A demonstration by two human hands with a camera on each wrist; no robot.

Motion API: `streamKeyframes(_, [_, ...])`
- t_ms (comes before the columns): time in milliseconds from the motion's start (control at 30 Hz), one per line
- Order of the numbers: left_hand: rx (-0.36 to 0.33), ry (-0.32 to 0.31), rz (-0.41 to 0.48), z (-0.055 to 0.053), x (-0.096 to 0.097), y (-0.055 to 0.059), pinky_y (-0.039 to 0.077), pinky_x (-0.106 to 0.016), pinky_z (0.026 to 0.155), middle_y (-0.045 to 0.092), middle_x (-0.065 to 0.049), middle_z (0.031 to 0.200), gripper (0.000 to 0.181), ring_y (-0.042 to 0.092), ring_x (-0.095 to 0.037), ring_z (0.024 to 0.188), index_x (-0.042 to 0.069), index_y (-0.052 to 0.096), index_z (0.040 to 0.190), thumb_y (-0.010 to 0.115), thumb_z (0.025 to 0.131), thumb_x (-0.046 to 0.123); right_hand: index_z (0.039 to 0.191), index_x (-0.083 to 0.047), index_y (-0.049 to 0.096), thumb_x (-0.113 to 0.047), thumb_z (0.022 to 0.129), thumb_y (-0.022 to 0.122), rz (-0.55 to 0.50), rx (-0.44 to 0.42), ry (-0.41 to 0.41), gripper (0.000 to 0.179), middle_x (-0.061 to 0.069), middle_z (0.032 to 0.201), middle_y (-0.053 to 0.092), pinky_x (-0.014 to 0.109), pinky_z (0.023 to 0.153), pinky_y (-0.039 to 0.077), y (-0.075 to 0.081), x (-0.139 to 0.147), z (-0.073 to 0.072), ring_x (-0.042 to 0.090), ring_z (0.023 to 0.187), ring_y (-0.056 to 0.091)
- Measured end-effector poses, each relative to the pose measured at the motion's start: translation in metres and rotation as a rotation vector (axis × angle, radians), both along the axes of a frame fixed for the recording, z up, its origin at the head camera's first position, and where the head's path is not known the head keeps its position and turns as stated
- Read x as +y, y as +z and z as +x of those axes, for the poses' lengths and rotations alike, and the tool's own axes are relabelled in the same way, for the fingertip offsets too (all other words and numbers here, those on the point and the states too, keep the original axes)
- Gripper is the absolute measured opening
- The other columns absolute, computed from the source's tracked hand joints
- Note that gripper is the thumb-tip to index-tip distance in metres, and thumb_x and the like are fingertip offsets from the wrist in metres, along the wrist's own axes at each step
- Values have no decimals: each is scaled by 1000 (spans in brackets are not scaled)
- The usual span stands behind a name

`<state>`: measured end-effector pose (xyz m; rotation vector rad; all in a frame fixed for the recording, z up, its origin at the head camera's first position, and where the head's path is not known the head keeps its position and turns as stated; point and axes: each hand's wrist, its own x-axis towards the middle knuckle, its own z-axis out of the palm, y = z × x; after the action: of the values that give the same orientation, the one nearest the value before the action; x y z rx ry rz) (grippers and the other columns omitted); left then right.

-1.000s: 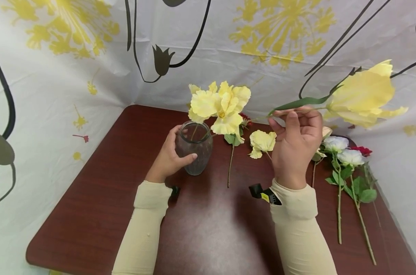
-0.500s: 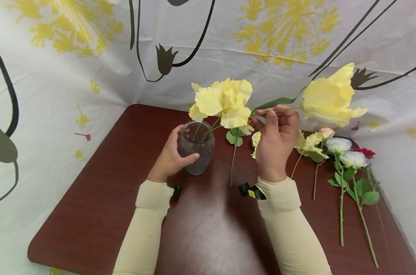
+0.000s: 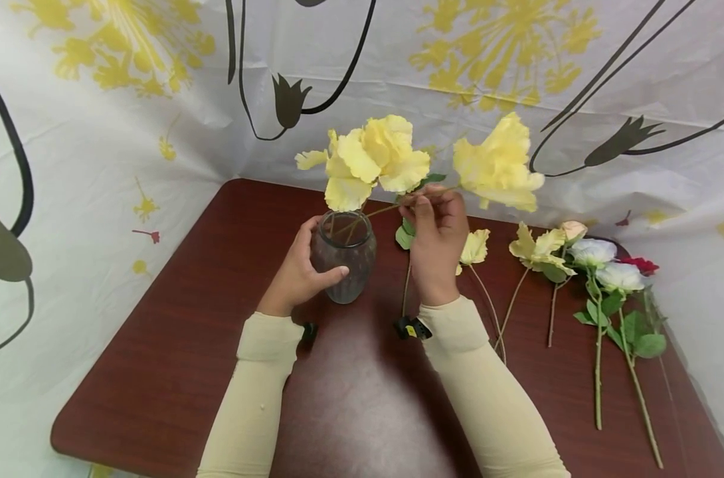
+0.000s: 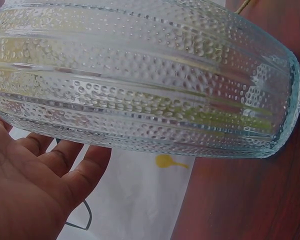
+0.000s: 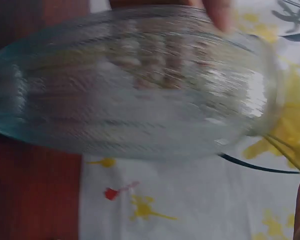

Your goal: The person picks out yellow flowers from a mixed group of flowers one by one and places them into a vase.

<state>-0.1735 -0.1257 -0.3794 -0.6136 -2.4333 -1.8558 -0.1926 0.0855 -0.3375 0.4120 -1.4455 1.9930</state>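
White patterned sheeting [image 3: 386, 86] rises behind our desk [image 3: 177, 299]; our right hand [image 3: 436, 232] pinches a yellow flower [image 3: 496, 166] by its stem, which slants down leftward toward the mouth of the glass vase [image 3: 359, 262] our left hand [image 3: 299, 272] grips

Both arms are clothed in long, close-fitting sleeves of one plain cream-beige. Behind the fingers [image 4: 92, 165] of the left hand [image 3: 305, 269], the left sleeve [image 3: 242, 425] ends at the wrist in a broad, looser left cuff [image 3: 269, 342]; a small pale speck [image 3: 262, 407] sits farther back. On the thumb side, a small black device [image 3: 309, 332] shows beside the cuff. Behind the fingers of the right hand [image 3: 438, 249], the right sleeve [image 3: 493, 405] has a matching right cuff [image 3: 455, 325], with a black strap [image 3: 422, 329], a blocky black unit [image 3: 402, 327] and a little yellow label [image 3: 411, 330] on its inner side.
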Motion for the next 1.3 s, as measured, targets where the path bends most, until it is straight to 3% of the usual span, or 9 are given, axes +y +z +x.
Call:
streamKeyframes(233, [2,2,-9,-1,2,0,38,-54,103,38,-18,143,89,42,-31,127,4,24,151,77,80,15,99,-3,53,-1,101,52,119,-86,33,4,7,94,58,42,88,52,-13,-9,-6,27,93,62])
streamKeyframes(433, [10,4,-10,-1,2,0,39,-53,102,38,-18,143,90,43,-30,126,5,24,152,77,80,16,108,5,60,-2,100,55,418,-224,50,12,9,90,58,28,69,44,3,-15,6,12,75,53])
streamKeyframes(533, [-6,0,-10,-1,3,-1,40,-53,101,37,-19,144,90,43,-29,126,6,23,152,77,81,17,109,5,59,-7,101,55,519,-325,120,15,11,88,56,30,66,39,0,-10,8,15,73,48])
streamKeyframes(667, [-20,-3,-10,0,4,0,40,-52,101,37,-18,145,90,43,-29,127,7,23,152,77,81,17,115,-3,61,-23,105,51,553,-426,188,25,8,104,62,37,79,44,-37,18,-8,22,91,55])
streamKeyframes(767, [-22,-9,-8,0,5,0,40,-51,102,37,-17,145,91,43,-28,127,7,22,153,77,81,17,119,-5,64,-28,104,52,623,-469,119,30,9,115,64,39,86,45,-57,48,-15,21,101,57])
streamKeyframes(900, [-33,1,-13,1,4,0,39,-53,102,36,-17,146,92,41,-29,129,8,21,154,77,81,18,116,-4,65,-32,103,54,766,-544,-22,33,13,110,66,38,82,45,-61,91,-15,21,95,57])
streamKeyframes(1033, [-46,7,-21,2,3,0,40,-55,102,34,-17,148,93,40,-31,130,8,20,154,77,81,18,117,-5,63,-37,103,51,946,-659,-88,37,14,109,64,42,78,44,-58,135,-14,27,92,58])
streamKeyframes(1167, [-33,-12,-20,2,1,-1,37,-53,105,30,-16,150,94,38,-30,134,7,17,155,76,83,18,118,-2,61,-33,103,49,1169,-721,-86,37,21,115,62,51,82,44,-55,170,-12,36,98,58])
streamKeyframes(1300, [-7,-16,-15,2,-1,0,33,-52,108,31,-17,149,92,37,-29,134,6,17,155,74,83,16,117,6,60,-25,101,51,1322,-742,-15,36,26,112,62,51,80,45,-55,188,-14,38,95,58])
